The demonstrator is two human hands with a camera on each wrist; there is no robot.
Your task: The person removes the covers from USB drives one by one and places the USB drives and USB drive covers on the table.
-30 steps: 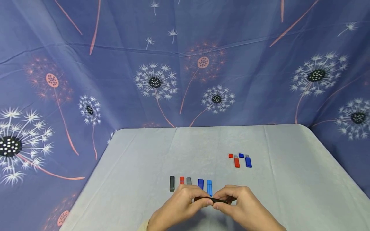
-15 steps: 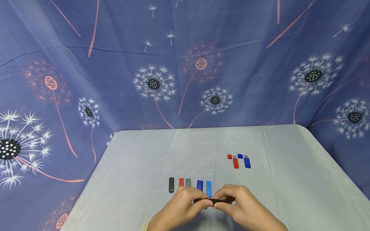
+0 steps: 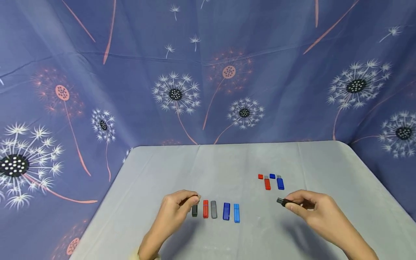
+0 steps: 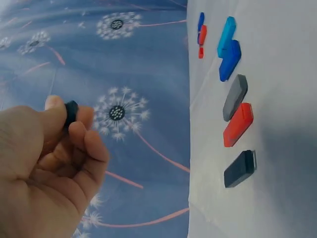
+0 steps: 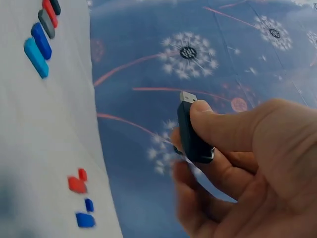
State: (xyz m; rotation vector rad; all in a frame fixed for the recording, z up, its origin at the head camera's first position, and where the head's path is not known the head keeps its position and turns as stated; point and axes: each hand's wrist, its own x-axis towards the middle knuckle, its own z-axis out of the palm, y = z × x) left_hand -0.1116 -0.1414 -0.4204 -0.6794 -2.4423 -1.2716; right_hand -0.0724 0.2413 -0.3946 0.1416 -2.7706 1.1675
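My right hand [image 3: 320, 211] pinches a black USB stick [image 5: 192, 131] between thumb and fingers, its metal plug bare and pointing left in the head view. My left hand [image 3: 175, 209] pinches a small black cap [image 4: 71, 113] between thumb and fingertips; in the head view the fingers mostly hide it. Both hands are above the table, well apart. Just past the left fingertips lies a capped black USB stick [image 3: 194, 211], partly covered by that hand. Right of it in a row lie a red stick [image 3: 206, 209], a grey stick [image 3: 213, 209], a dark blue stick [image 3: 226, 211] and a light blue stick [image 3: 237, 213].
Farther back at the right lie an uncapped red USB stick [image 3: 267, 183] with its red cap [image 3: 260, 176] and an uncapped blue stick [image 3: 280, 183] with its blue cap [image 3: 272, 176]. The table [image 3: 156, 173] has a pale cloth; a patterned curtain [image 3: 139, 119] hangs behind it.
The black stick, held by both hands together before, is now parted from its cap. My left hand has moved left with the cap, my right hand right with the stick.
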